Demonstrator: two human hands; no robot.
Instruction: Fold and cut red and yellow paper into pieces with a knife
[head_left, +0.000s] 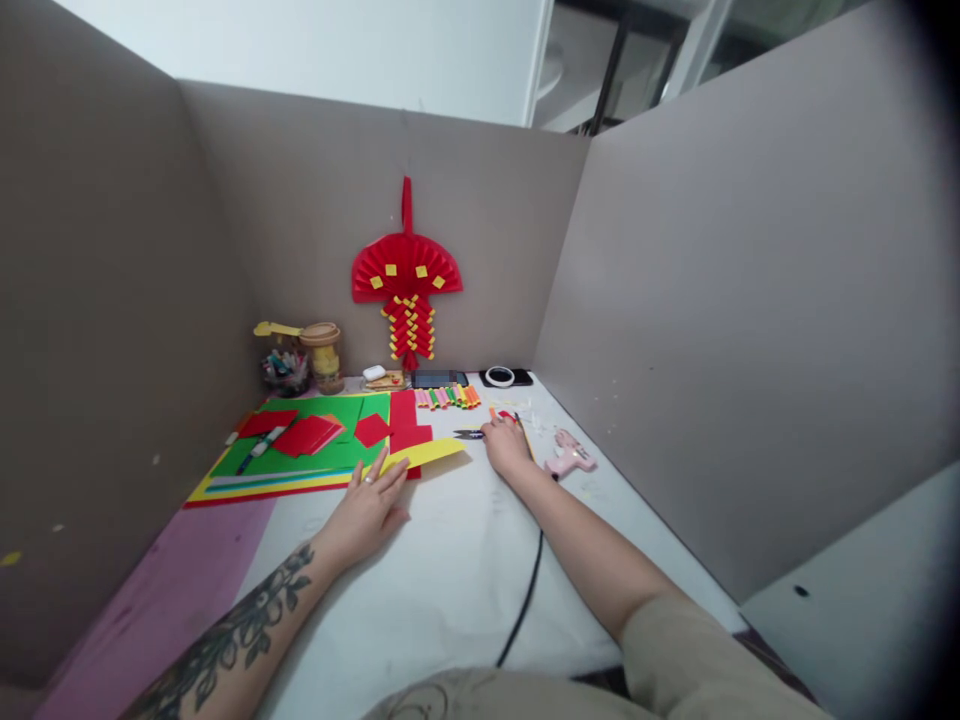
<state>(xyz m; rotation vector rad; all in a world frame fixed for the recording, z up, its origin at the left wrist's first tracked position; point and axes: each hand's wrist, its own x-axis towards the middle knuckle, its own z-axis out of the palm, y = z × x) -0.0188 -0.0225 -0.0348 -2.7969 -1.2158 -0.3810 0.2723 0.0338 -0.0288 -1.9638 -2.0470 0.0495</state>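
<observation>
Left hand point(366, 512) spread on strip point(441, 452); right hand point(505, 446) at scissors point(469, 435), grip unclear. Strip likely light, bendy; best edge-held.

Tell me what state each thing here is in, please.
Left hand: open, fingers spread
Yellow paper: partly under left hand
Scissors: blades look slightly apart
Right hand: at scissors, grip unclear
Red fan: spread open, hanging
Glue gun: lying down
Small rolls: lined up
</observation>
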